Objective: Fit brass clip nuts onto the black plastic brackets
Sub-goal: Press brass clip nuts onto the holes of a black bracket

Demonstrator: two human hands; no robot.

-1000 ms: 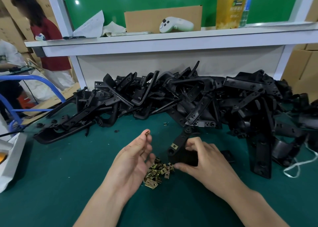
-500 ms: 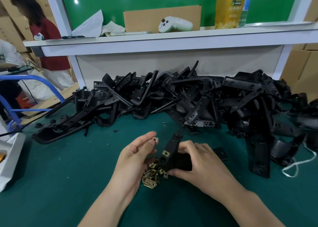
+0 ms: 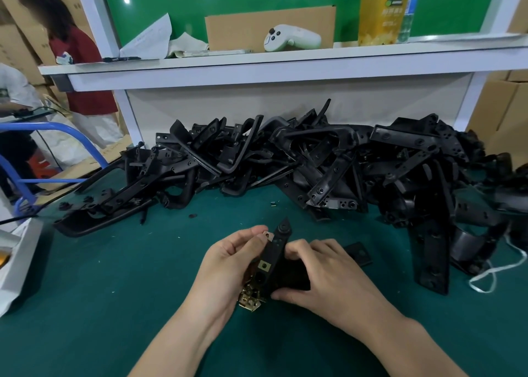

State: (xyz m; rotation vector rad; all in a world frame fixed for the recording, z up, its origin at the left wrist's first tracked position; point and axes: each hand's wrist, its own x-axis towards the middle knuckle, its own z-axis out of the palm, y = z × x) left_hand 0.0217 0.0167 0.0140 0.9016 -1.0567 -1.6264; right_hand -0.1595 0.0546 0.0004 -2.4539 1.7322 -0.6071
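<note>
Green bench matting point(image 3: 114, 276) lies beneath a tilted black bracket point(image 3: 275, 258), gripped in curled fingers of the right hand point(image 3: 328, 279), while the left hand point(image 3: 228, 262) pinches a brass clip nut point(image 3: 268, 235) at its upper edge, loose clip nuts point(image 3: 251, 299) below, a bracket pile point(image 3: 314, 162) behind.

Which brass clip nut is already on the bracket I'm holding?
The clip nut midway down the held bracket, seated flat; a second nut is pinched in the left hand, the rest form a pile.

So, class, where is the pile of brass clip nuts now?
Head view, lower centre: pile on the green mat, between left hand and right hand.
</note>
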